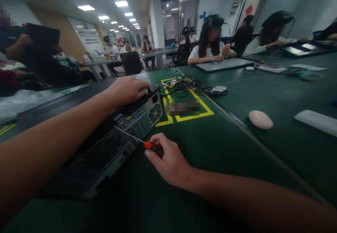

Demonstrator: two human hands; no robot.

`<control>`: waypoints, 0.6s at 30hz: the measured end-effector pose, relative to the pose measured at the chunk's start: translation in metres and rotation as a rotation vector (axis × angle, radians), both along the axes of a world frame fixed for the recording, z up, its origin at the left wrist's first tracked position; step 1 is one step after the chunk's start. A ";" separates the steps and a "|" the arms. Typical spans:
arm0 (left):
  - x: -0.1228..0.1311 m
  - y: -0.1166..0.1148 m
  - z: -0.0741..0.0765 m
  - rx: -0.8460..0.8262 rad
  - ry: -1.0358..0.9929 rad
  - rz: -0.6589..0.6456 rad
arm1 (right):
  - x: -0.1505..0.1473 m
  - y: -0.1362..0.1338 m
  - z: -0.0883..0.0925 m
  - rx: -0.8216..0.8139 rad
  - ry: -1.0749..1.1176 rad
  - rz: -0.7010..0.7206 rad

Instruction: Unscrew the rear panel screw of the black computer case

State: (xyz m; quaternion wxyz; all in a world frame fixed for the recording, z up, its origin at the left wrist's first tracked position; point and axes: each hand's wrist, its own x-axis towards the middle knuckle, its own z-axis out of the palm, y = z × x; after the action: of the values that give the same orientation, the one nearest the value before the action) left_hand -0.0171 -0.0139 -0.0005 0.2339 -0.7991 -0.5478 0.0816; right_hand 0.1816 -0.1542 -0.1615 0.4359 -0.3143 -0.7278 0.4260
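Observation:
A dark computer case (102,148) lies on the green table (200,148) at the left, its metal rear panel with round fan grille and ports facing the middle. My left hand (129,91) rests on top of the case near its far corner, fingers bent over the edge; what they grip, if anything, is hidden. In my right hand (170,157) is a screwdriver (155,148) with an orange and black handle, held between thumb and fingers. Its thin shaft points up and left, and the tip reaches the rear panel.
Tangled cables (184,83) lie beyond the case, near yellow tape markings (195,118). A pale oval object (260,119) and a white bar (318,120) are at the right. Plastic wrap (13,105) is at the far left. Across the table a person works on a flat panel (223,65).

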 end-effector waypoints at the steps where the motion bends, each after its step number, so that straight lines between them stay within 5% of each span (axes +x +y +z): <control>1: 0.000 0.000 0.000 0.001 -0.004 -0.001 | 0.000 0.000 0.000 -0.004 0.002 0.000; 18: 0.000 -0.001 0.001 -0.008 -0.007 0.002 | 0.000 -0.001 0.002 -0.029 -0.014 -0.005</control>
State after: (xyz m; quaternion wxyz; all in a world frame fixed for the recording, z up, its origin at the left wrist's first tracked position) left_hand -0.0166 -0.0147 0.0002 0.2289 -0.7998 -0.5490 0.0813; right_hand 0.1816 -0.1555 -0.1592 0.4274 -0.3254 -0.7237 0.4332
